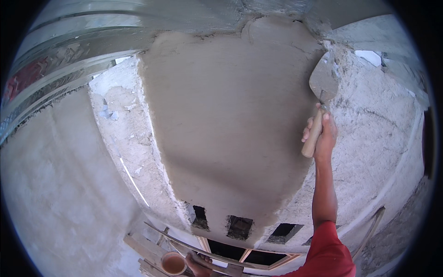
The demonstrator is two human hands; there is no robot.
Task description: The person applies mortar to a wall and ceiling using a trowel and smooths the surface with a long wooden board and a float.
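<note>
My right hand [326, 134] is wrapped round the wooden handle of a pointed trowel [324, 79], arm stretched up. The trowel's mortar-smeared blade lies at the right edge of a smooth, wet-looking grey plaster patch [230, 111], beside rough whitish wall [369, 120]. Low in the view, my left hand [199, 266] is partly hidden, its fingers curled. A grey-brown flat piece [229, 269] shows beside it, but whether the fingers hold that piece is unclear. Close to the left hand stands a round container [174, 263] with brownish contents.
Several dark square openings [240, 227] run along the patch's lower edge, above a wooden window frame [272, 261]. Wooden planks [144, 249] lie at lower left. Corrugated sheeting [83, 41] spans the upper left, and a wooden pole [369, 233] leans at lower right.
</note>
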